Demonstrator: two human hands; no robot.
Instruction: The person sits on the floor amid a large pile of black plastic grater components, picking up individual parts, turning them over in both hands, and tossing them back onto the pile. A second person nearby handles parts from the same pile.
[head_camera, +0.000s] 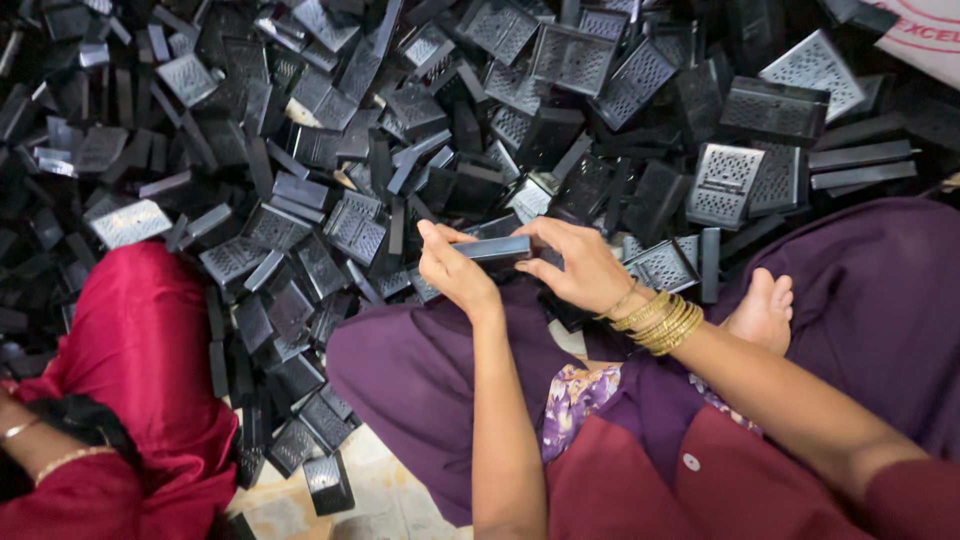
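Note:
My left hand (452, 270) and my right hand (577, 262) both grip one flat black plastic strip (494, 247), held level between them above my purple-clad knee (400, 370). The left hand pinches its left end, the right hand its right end. Gold bangles (660, 322) ring my right wrist. Just beyond the hands lies a big heap of black perforated plastic casings (560, 120) and loose black strips (300, 190).
A co-worker in red clothes (140, 380) sits at the lower left, a bangled wrist showing. My bare foot (762, 310) rests at the right by the heap. Pale floor (390, 500) shows between us. A white printed sack (930, 30) lies top right.

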